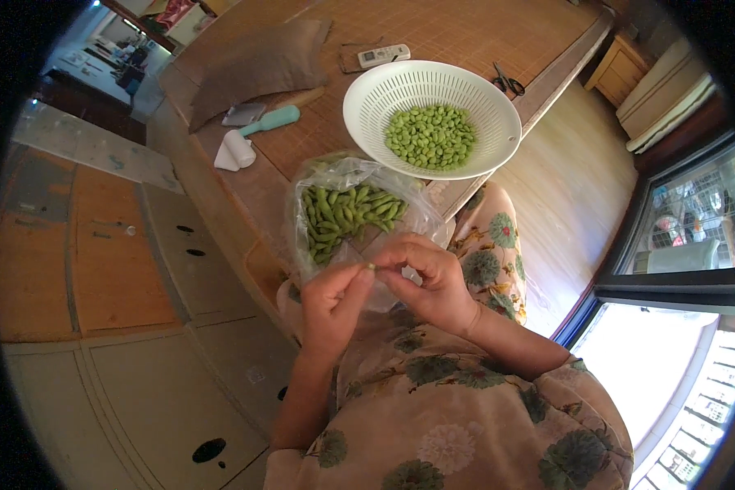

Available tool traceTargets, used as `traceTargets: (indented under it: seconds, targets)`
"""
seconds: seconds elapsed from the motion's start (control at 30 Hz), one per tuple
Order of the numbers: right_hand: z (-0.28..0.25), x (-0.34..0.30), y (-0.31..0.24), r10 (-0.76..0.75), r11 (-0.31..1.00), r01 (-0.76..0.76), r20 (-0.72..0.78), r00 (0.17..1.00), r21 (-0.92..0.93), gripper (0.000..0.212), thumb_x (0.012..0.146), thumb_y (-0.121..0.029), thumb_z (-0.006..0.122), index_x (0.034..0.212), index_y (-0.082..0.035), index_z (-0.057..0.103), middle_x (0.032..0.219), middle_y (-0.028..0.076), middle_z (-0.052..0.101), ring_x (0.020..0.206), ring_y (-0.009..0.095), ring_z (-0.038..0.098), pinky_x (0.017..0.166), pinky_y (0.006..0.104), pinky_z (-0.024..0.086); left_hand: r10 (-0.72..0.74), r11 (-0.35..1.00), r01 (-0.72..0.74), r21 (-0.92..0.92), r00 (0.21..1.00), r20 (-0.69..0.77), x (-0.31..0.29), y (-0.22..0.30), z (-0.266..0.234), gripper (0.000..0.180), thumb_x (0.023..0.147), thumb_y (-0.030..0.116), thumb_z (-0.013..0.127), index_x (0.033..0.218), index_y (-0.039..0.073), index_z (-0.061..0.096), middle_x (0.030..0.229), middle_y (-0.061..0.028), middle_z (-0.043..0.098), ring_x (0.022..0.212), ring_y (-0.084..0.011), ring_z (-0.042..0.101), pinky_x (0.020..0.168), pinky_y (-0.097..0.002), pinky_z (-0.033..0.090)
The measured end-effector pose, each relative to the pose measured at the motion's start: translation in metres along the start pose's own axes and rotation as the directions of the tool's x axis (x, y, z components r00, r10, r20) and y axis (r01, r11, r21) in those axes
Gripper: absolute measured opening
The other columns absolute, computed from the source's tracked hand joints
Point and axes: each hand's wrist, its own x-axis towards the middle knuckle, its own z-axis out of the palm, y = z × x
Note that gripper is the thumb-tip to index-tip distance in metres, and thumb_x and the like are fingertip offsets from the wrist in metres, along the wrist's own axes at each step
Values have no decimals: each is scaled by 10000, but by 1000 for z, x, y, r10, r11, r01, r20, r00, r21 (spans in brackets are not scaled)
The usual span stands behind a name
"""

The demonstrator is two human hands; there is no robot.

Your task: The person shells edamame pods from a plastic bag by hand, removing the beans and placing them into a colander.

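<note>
My left hand (333, 306) and my right hand (423, 278) meet fingertip to fingertip over my lap. A small green soybean pod (371, 266) is pinched between them; only a bit of it shows. Just beyond my fingers lies an open clear plastic bag (298, 204) with many green soybean pods (347, 214) in it. Farther off to the right, a white slotted colander (367, 94) holds a heap of shelled green beans (433, 137).
On the brown mat-covered surface (457, 37) lie a cushion (261, 69), a white remote control (384, 55), black scissors (508, 80) and a lint roller with a mint handle (271, 120). Cabinets (122, 253) stand at the left, and a window (686, 220) is at the right.
</note>
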Motion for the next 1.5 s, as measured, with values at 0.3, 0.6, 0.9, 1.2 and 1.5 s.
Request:
traceTargets:
  seconds: [0.3, 0.6, 0.9, 1.2, 1.5]
  targets:
    - [-6, -1, -1, -20, 1000, 20, -3, 1000, -1, 198, 770, 54, 686, 957, -1, 654, 918, 118, 634, 842, 222, 631, 724, 301, 511, -29, 1000, 29, -8, 999, -38, -1, 8, 2, 115, 869, 25, 632, 929, -72, 652, 786, -40, 631, 706, -79, 552, 617, -222, 430]
    - [-15, 2, -1, 114, 992, -112, -18, 993, 63, 105, 822, 17, 663, 924, 13, 641, 884, 111, 622, 801, 188, 625, 682, 278, 498, -148, 988, 146, 53, 989, 25, -1, 16, 15, 167, 918, 82, 583, 921, -66, 662, 696, -34, 606, 648, -82, 539, 584, -252, 433]
    - [-77, 74, 21, 18, 929, -136, -325, 946, -345, 214, 821, -17, 646, 1035, -14, 643, 934, 129, 630, 741, 178, 618, 672, 299, 510, -277, 893, 282, -350, 959, 66, -6, 24, 10, 251, 987, 144, 480, 1048, -31, 650, 679, 72, 455, 607, -21, 366, 551, -190, 307]
    - [-28, 19, -8, 165, 984, -175, 182, 969, 39, 146, 878, -97, 642, 979, 9, 635, 884, 115, 607, 834, 200, 585, 730, 321, 475, -236, 959, 237, -155, 971, 23, -5, 23, 16, 225, 968, 137, 515, 1112, -21, 585, 783, 14, 525, 698, -83, 467, 641, -227, 392]
    - [-6, -1, 6, 188, 957, -201, 77, 979, 212, 131, 870, -4, 601, 997, 25, 612, 901, 62, 582, 829, 105, 550, 676, 247, 451, 67, 969, -44, 245, 994, -85, -11, 4, 16, 198, 917, 115, 599, 1062, -19, 592, 825, -78, 614, 731, -166, 577, 649, -304, 463]
